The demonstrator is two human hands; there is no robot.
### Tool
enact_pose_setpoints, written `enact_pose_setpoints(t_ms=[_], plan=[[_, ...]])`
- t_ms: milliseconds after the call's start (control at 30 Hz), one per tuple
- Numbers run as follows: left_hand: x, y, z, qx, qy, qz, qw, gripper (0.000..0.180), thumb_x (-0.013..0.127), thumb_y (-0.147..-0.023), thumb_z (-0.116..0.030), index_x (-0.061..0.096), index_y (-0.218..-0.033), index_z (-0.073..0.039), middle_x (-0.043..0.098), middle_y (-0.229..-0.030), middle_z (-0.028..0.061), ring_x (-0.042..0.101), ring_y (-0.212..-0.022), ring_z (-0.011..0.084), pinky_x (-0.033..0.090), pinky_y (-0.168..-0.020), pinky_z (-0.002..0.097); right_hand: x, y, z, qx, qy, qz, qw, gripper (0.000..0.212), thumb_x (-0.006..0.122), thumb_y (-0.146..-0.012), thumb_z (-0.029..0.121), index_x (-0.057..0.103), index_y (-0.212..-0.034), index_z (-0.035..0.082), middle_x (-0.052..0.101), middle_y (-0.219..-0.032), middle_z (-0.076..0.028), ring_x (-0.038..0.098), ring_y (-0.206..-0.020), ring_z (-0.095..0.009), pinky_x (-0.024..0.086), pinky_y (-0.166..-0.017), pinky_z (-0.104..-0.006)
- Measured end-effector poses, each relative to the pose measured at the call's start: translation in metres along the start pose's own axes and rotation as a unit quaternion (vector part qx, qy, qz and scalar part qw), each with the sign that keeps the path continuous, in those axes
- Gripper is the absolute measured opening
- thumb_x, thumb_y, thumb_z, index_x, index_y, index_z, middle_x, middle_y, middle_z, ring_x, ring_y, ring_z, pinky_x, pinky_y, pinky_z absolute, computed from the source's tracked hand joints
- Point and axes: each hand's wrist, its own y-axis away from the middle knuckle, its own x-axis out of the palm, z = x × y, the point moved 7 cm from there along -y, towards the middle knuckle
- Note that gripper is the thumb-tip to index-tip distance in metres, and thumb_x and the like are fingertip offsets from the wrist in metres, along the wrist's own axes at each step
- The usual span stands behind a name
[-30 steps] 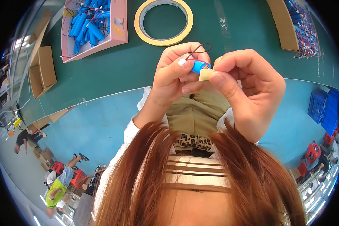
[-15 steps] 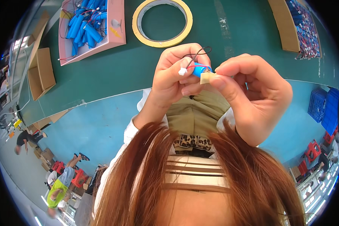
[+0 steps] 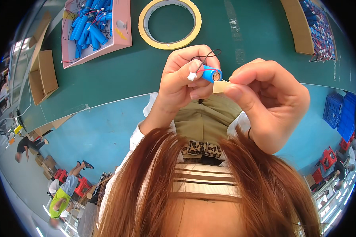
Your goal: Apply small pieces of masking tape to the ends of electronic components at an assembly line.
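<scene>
My left hand (image 3: 186,75) is closed around a blue cylindrical battery (image 3: 210,74) with its end turned to the right. A red wire and a looping black wire run from the battery to a small white connector (image 3: 192,76) by my left thumb. Between the thumb and forefinger of my right hand (image 3: 271,100) is a short piece of yellowish tape (image 3: 220,86). The tape sits just below the battery's exposed end; whether it touches I cannot tell. My other right fingers are curled and partly hidden.
On the green table (image 3: 118,77), a pink box (image 3: 122,35) holds several blue batteries with wires. A large roll of yellow tape (image 3: 196,33) lies beyond my hands. At the far right a cardboard box (image 3: 298,29) is packed with wired batteries. An open cardboard box (image 3: 47,77) is at the left edge.
My right hand has shifted slightly right and down with the tape, uncovering more of the battery's end. The left hand has hardly moved.
</scene>
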Motion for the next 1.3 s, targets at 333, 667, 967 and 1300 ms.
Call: enact_pose_setpoints(t_ms=[333,667,967,1300], plan=[[0.000,0.000,0.002,-0.024,0.021,0.040,0.999,0.030,0.051,-0.086,-0.023,0.050,-0.085,0.007,0.047,-0.060,0.0032,0.028,-0.042,0.0017,0.023,-0.035,0.0169,0.005,-0.001,0.001,0.003,-0.006,-0.032,0.999,0.013,0.063,-0.070,-0.014,0.057,-0.079,-0.006,0.057,-0.073,-0.006,0.051,-0.065,-0.005,0.040,-0.056,-0.0149],[0.000,0.000,0.003,-0.026,0.012,0.042,0.999,0.028,0.049,-0.086,-0.021,0.049,-0.084,0.007,0.047,-0.059,0.0030,0.027,-0.040,0.0021,0.022,-0.035,0.0171,0.004,-0.002,0.003,-0.018,0.015,-0.035,0.999,0.014,0.064,-0.069,-0.014,0.058,-0.078,-0.005,0.057,-0.072,-0.006,0.050,-0.063,-0.005,0.039,-0.055,-0.0151],[0.000,0.000,0.001,-0.026,0.016,0.041,0.999,0.027,0.049,-0.086,-0.021,0.049,-0.085,0.007,0.048,-0.059,0.0035,0.029,-0.039,0.0029,0.021,-0.035,0.0177,0.005,-0.003,0.006,-0.028,0.014,-0.045,0.999,0.015,0.064,-0.068,-0.014,0.058,-0.078,-0.005,0.057,-0.071,-0.005,0.048,-0.061,-0.004,0.036,-0.052,-0.0143],[0.005,-0.002,-0.003,-0.030,-0.003,0.058,0.998,0.028,0.053,-0.084,-0.022,0.050,-0.084,0.006,0.053,-0.064,0.0062,0.033,-0.039,0.0041,0.023,-0.036,0.0183,0.004,-0.001,0.007,-0.035,0.059,-0.071,0.995,0.014,0.064,-0.068,-0.014,0.059,-0.077,-0.005,0.056,-0.069,-0.004,0.044,-0.057,-0.002,0.031,-0.048,-0.0134]])
